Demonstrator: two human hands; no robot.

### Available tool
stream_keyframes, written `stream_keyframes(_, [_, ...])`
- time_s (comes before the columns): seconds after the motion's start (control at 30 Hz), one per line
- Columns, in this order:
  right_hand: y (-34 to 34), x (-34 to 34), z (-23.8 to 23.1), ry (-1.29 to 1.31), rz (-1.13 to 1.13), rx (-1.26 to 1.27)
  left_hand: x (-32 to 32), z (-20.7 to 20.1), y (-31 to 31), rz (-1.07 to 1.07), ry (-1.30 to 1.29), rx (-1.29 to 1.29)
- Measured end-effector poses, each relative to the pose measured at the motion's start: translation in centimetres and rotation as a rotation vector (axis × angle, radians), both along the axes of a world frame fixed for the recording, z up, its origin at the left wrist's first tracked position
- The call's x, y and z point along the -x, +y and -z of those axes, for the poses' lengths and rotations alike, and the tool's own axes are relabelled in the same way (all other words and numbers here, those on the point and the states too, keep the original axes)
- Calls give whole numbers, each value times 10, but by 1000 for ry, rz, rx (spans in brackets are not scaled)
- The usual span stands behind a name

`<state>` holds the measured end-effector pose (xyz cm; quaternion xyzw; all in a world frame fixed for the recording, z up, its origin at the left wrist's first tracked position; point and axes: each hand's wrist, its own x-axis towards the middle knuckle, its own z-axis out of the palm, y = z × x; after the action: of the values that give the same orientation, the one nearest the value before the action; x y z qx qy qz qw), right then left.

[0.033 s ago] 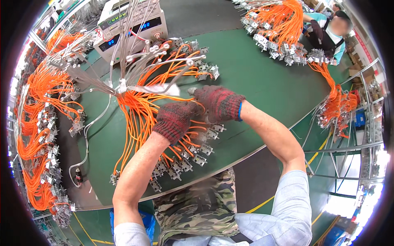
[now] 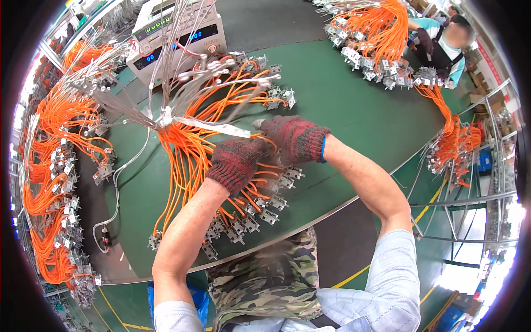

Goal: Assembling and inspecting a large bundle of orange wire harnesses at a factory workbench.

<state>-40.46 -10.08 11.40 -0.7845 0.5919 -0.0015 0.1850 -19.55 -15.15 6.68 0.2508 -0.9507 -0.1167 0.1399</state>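
Observation:
A bundle of orange cables (image 2: pixel 180 166) fans out over the green table, with small metal connectors (image 2: pixel 235 229) on the ends. My left hand (image 2: pixel 239 161), in a dark red and grey knitted glove, is closed on an orange cable of this bundle. Close beside it, my gloved right hand (image 2: pixel 294 138) is closed around the same stretch of cable, its fingertips pressed together. What lies inside the fingers is mostly hidden. A white tie (image 2: pixel 166 116) gathers the bundle, and from there a white strip (image 2: pixel 221 127) reaches toward my hands. Bare grey wires with round terminals (image 2: pixel 210 66) rise above it.
A bench instrument with blue digits (image 2: pixel 177 41) stands behind the bundle. More orange cable bundles hang at the left (image 2: pixel 50 193) and lie at the far right (image 2: pixel 387 33), where a co-worker (image 2: pixel 442 47) stands. A white lead (image 2: pixel 116 182) runs along the table's left side.
The grey wires and their round terminals have swayed slightly, and the white strip now lies straighter toward my hands. Both hands keep the same place and grip.

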Motion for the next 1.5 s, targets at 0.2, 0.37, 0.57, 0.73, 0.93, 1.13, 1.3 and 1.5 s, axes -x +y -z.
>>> stream_keyframes(0.2, [-15, 0, -25, 91, -14, -52, 10, -7, 5, -119, -127, -32])
stream_keyframes(0.37, [-23, 21, -18, -4, 44, 39, 17, -17, 10, -184, -234, -93])
stream_keyframes(0.57, [3, 24, -3, -151, 48, 213, 15, -24, 4, -155, -215, -47])
stream_keyframes(0.73, [64, 1, 6, -26, 301, 520, 10, -18, 4, -151, -181, -83])
stream_keyframes(0.93, [73, -20, 45, -289, 505, 334, 12, -10, 4, -161, -152, -36])
stream_keyframes(1.13, [55, -2, 38, -964, 587, 93, 13, -5, 1, -170, -174, -22])
stream_keyframes(1.3, [42, 16, 43, -702, 428, 421, 8, -6, -3, -89, -167, -103])
stream_keyframes(1.5, [51, 14, 35, -692, 331, 408, -4, -2, -22, 42, -84, -353])
